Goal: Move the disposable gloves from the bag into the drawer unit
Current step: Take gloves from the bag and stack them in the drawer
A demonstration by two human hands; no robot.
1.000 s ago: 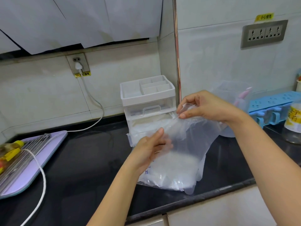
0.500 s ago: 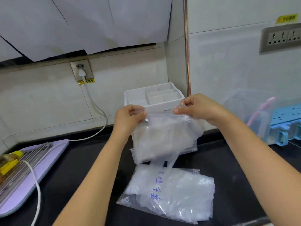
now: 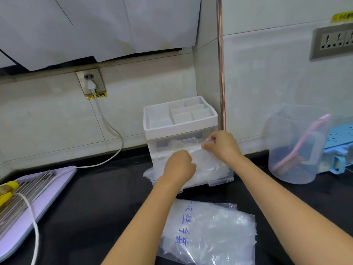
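Gloves [image 3: 208,164] over open drawer [image 3: 219,182] | black counter [image 3: 107,197] | tiled wall [image 3: 47,121]

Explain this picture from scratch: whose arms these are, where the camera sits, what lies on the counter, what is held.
There is no machine here: a person works with two bare hands, and the single camera is worn on their head, looking forward and down. The left hand and right hand both grip a bunch of thin clear disposable gloves over the pulled-out bottom drawer of a small drawer unit. On the black counter, nearer the person, lies the clear bag with blue writing. A clear jug holding a pink brush stands to the right; a purple tray lies to the left.
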